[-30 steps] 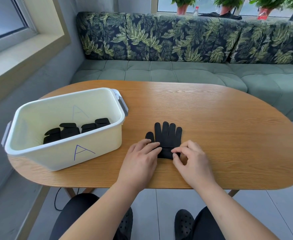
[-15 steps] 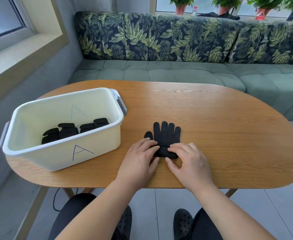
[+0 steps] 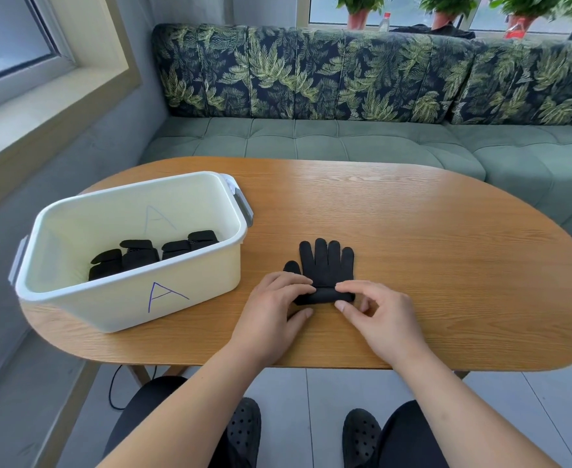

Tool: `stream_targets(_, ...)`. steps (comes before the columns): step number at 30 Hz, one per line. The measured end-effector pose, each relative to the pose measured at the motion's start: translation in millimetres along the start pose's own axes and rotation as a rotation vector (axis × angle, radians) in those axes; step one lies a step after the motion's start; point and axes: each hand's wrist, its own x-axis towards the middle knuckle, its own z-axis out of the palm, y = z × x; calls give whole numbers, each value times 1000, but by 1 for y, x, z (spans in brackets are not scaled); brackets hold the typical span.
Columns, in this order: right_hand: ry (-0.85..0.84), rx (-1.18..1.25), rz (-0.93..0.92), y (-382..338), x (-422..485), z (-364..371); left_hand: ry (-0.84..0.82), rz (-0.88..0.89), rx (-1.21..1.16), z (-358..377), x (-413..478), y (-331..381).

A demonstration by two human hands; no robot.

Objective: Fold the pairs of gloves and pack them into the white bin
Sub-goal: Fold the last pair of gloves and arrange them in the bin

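Oval wood-grain table (image 3: 446, 265) under both hands; left hand (image 3: 271, 312) and right hand (image 3: 382, 319) lie near its front edge. Beyond the hands: corner sofa with green tufted seat (image 3: 345, 136) and back cushions (image 3: 311, 72) in dark leaf print. Above the cushions, a window ledge with potted plants (image 3: 358, 8) and a clear bottle (image 3: 384, 21). Far left of the left hand: second window (image 3: 7, 35), deep beige sill (image 3: 41, 106), grey wall (image 3: 115, 146) beneath. Below the hands: pale grey floor tiles (image 3: 554, 400), black cable (image 3: 112, 393). Light: soft daylight.

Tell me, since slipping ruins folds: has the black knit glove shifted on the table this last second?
No. The black knit glove lies equally far right of the white plastic bin; the left hand and right hand only rolled its cuff.
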Motion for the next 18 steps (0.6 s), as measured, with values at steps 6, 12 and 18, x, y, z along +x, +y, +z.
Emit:
stream_targets(6,-19,127,77,3,2,0,42,-132,-162,-4,-3,3)
stream_targets(12,-47,195,108,-2,4,-1,49,-219,-222,-7,-5,4)
stream_targets(18,29,128,74,1,4,2,66,-124,-72,-4,-2,4)
